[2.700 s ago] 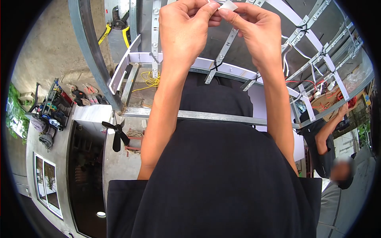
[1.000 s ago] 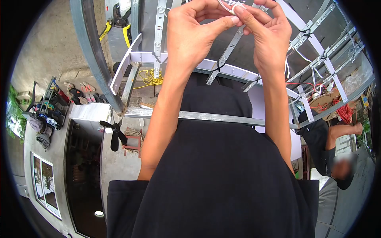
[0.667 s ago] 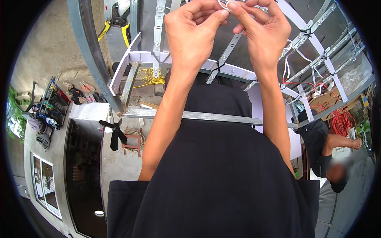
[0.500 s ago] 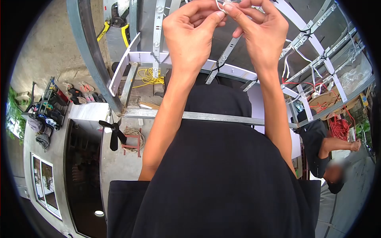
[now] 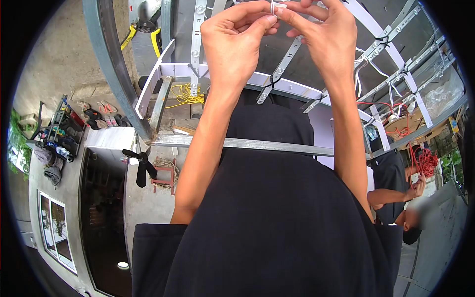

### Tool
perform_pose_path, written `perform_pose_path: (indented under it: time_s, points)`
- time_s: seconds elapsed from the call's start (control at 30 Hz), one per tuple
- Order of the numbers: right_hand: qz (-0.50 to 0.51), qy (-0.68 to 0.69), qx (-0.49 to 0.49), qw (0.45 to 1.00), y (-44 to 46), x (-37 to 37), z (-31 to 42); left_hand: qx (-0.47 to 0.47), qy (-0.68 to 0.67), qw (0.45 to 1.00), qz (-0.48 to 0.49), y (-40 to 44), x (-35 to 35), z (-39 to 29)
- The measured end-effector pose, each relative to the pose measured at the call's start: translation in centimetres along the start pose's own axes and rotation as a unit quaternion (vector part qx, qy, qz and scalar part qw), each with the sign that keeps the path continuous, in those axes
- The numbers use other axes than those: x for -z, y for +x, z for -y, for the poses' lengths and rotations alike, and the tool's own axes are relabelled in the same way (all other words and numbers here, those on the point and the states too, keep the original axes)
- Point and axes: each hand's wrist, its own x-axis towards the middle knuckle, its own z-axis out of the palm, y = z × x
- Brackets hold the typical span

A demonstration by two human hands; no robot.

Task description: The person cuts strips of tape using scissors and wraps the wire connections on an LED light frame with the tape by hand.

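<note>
At the top edge of the head view, my left hand (image 5: 235,44) pinches a thin white wire (image 5: 272,7) between thumb and fingers. My right hand (image 5: 326,42) meets it there, thumb and forefinger closed on the same wire. The fingertips of both hands nearly touch, and part of the wire runs out of view above. Below and between my hands lies a light strip (image 5: 284,64) with small lenses, fastened by a black cable tie (image 5: 273,82). Another light strip (image 5: 196,54) stands just left of my left hand.
A metal frame bar (image 5: 247,144) crosses in front of my body. Yellow-handled cutters (image 5: 148,22) rest at upper left, above a coiled yellow cord (image 5: 187,95). At right, a co-worker's hand (image 5: 418,188) is at a red wire bundle (image 5: 423,162), near a cable spool (image 5: 413,123).
My hands have shifted slightly left, and the wire now stands more upright between my fingertips. The co-worker's arm has bent, and the red wire bundle has moved up a little.
</note>
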Motion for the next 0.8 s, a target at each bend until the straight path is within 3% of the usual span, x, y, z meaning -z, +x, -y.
perform_pose_path:
  time_s: [0.27, 0.33, 0.43, 0.57, 0.6, 0.67, 0.8]
  points:
    - [-0.021, -0.108, 0.06, 0.992, -0.5, 0.1, 0.3, -0.036, 0.1, 0.994, -0.005, 0.1, 0.5, 0.2]
    - [-0.039, -0.132, 0.177, 0.975, -0.4, 0.1, -0.4, -0.061, 0.09, 0.994, -0.001, 0.1, 0.6, 0.5]
    - [-0.039, -0.198, 0.205, 0.958, -0.2, 0.4, -0.5, -0.096, 0.067, 0.993, 0.016, 0.3, 0.6, 0.7]
    - [-0.014, -0.202, 0.204, 0.958, 0.2, 0.7, -0.4, -0.102, 0.023, 0.994, 0.028, 0.3, 0.4, 0.9]
    - [0.005, -0.183, 0.164, 0.969, 0.3, 0.8, -0.2, -0.103, 0.024, 0.994, 0.027, 1.1, 0.6, 1.8]
    - [0.024, -0.165, 0.123, 0.978, 0.4, 1.0, -0.1, -0.339, -0.143, 0.915, 0.165, 3.0, 1.0, 4.2]
    - [0.086, -0.052, 0.079, 0.992, 2.2, 1.8, -5.2, -0.333, -0.133, 0.916, 0.177, 3.3, 1.2, 3.9]
